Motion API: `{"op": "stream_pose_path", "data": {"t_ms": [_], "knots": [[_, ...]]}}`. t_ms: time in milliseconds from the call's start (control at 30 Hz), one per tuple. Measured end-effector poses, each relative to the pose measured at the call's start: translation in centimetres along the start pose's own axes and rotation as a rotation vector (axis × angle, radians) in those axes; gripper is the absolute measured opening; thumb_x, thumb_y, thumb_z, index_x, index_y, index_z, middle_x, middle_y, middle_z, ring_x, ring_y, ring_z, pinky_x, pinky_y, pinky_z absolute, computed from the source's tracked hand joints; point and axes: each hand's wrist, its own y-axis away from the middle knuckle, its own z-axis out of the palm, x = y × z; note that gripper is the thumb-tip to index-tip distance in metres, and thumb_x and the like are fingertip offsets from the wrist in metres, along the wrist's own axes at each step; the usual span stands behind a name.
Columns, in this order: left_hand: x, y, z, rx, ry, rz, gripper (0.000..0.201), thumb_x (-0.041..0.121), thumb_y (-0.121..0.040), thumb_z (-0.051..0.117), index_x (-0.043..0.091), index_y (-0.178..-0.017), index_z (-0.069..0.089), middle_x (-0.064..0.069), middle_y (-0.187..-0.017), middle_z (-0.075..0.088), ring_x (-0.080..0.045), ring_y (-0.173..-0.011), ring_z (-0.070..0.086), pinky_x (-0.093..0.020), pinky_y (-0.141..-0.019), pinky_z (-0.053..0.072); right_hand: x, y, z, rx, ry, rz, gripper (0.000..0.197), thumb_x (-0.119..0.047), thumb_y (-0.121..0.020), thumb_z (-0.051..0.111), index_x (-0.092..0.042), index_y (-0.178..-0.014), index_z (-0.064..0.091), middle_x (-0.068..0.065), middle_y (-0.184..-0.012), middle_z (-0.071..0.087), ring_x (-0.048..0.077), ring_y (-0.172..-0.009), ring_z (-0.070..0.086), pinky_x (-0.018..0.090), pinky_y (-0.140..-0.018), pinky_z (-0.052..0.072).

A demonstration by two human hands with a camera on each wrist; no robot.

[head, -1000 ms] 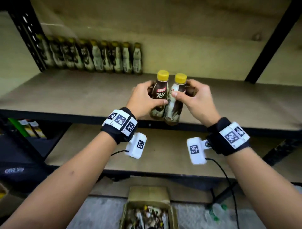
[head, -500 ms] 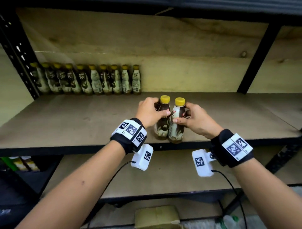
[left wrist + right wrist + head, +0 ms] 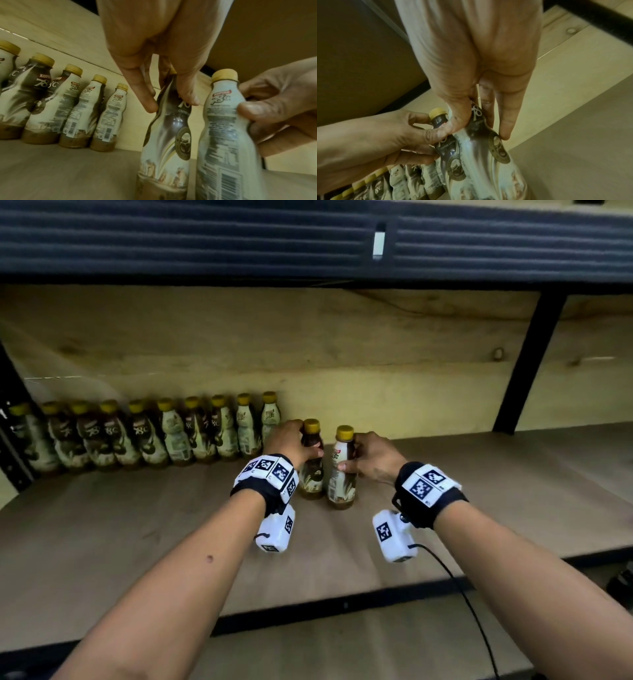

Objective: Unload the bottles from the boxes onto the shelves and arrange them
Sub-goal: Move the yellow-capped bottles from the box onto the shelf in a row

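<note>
On the wooden shelf (image 3: 102, 542), two yellow-capped coffee bottles stand upright side by side — the left hand (image 3: 291, 443) grips the dark-labelled bottle (image 3: 312, 470) at its neck, the right hand (image 3: 373, 460) wraps the pale-labelled bottle (image 3: 342, 474) near its shoulder. Just left of them, a row of bottles (image 3: 147, 436) lines the back wall.

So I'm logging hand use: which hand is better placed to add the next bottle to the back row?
Left. The left hand grips the bottle nearest the back row's right end; the right hand's bottle stands farther right.
</note>
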Motion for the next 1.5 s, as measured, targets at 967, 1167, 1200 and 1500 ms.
{"op": "stream_pose_path", "data": {"t_ms": [967,1167,1200,1500], "knots": [[-2.7,-11.6,2.4,0.047,-0.057,-0.309,0.056,0.034,-0.09,0.06,0.012,-0.139,0.042,-0.015,-0.131,0.054,-0.038,-0.119,0.053,-0.045,-0.094,0.049,1.1,-17.8,1.8,-0.002,0.031,-0.155,0.04,-0.029,-0.085,0.072,-0.016,-0.122,0.062,0.011,-0.123,0.065,0.034,-0.114,0.06,0.033,-0.088,0.049],[-4.0,-4.1,0.3,-0.012,-0.059,-0.234,0.044,0.028,-0.085,0.067,0.01,-0.123,0.058,-0.009,-0.124,0.06,-0.028,-0.113,0.057,-0.034,-0.094,0.048,2.5,-11.6,1.8,-0.052,0.019,-0.061,0.076,-0.039,-0.085,0.072,-0.007,-0.144,0.037,0.015,-0.145,0.046,0.033,-0.129,0.048,0.035,-0.102,0.042],[-4.5,-2.6,-0.3,-0.039,-0.045,-0.217,0.044,0.03,-0.083,0.068,0.014,-0.123,0.059,-0.007,-0.123,0.061,-0.026,-0.113,0.058,-0.033,-0.096,0.048,2.2,-10.0,1.7,-0.076,0.036,-0.047,0.071,-0.037,-0.084,0.073,-0.006,-0.14,0.043,0.015,-0.14,0.051,0.033,-0.125,0.052,0.036,-0.1,0.045],[-4.4,15.9,-3.9,-0.393,0.311,-0.041,0.022,0.018,-0.088,0.068,-0.002,-0.096,0.065,-0.014,-0.071,0.069,-0.025,-0.061,0.067,-0.034,-0.059,0.058,-2.4,12.1,4.2,-0.473,0.009,0.017,0.023,-0.02,-0.087,0.072,0.002,-0.094,0.068,0.016,-0.081,0.071,0.019,-0.067,0.066,0.032,-0.063,0.056]]}}
